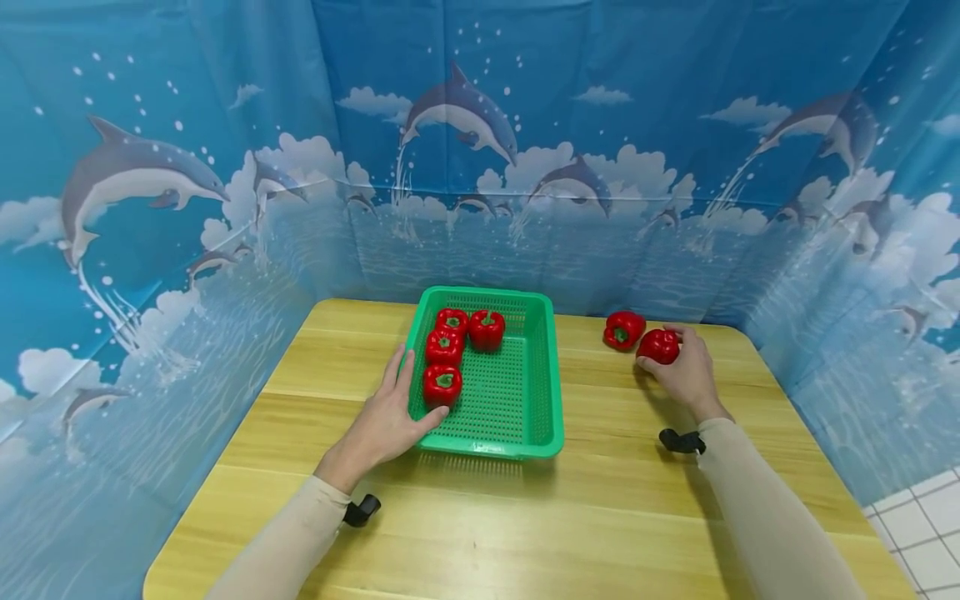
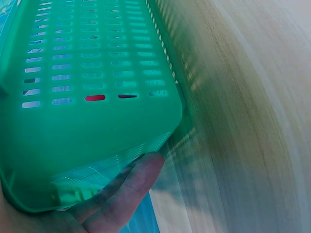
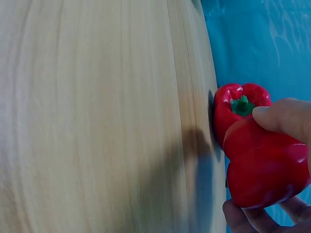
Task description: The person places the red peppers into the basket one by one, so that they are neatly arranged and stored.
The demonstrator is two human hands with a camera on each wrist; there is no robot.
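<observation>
A green perforated basket [image 1: 525,417] stands in the middle of the wooden table and holds several red bell peppers [image 1: 444,346]. My left hand [image 1: 390,417] rests against the basket's near left corner, thumb over the rim; in the left wrist view the fingers [image 2: 124,194] lie under the basket wall [image 2: 97,126]. My right hand [image 1: 686,371] grips a red pepper [image 1: 658,346] at the far right of the table, with fingers curled round the pepper [image 3: 265,165]. Another red pepper [image 1: 623,329] lies just beside it, and this second pepper [image 3: 238,102] has its green stem facing the camera.
The wooden table [image 1: 600,517] is walled on three sides by a blue dolphin-print curtain [image 1: 465,167]. White floor tiles [image 1: 915,533] show at the lower right past the table's edge.
</observation>
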